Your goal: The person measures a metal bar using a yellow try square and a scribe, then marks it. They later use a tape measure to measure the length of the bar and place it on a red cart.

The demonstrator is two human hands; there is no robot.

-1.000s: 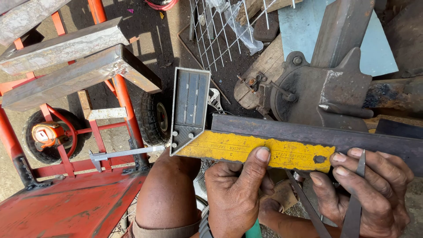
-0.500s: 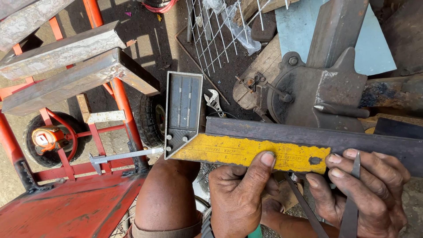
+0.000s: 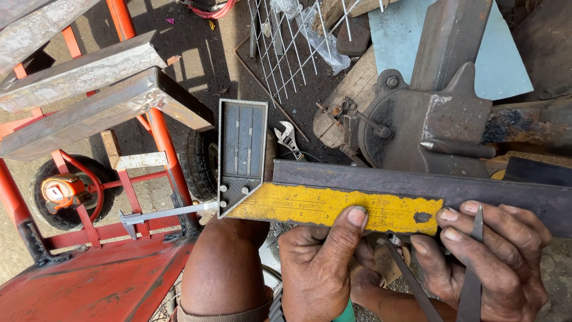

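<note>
Workshop ground, scrap-strewn, red cart (image 3: 89, 286) beside. Steel bar (image 3: 417, 185) lies crosswise before me. My left hand (image 3: 319, 268) presses yellow square (image 3: 322, 209) flat along it. My right hand (image 3: 488, 262), nearer the blade's end, pinches a thin scriber (image 3: 473, 280).

Two bare hands, the left hand (image 3: 325, 262) and the right hand (image 3: 485, 256), are seen grimed with dark dust, the nails short and soiled, while a bare knee (image 3: 223, 268) is edged below by a khaki hem (image 3: 223, 314).
</note>
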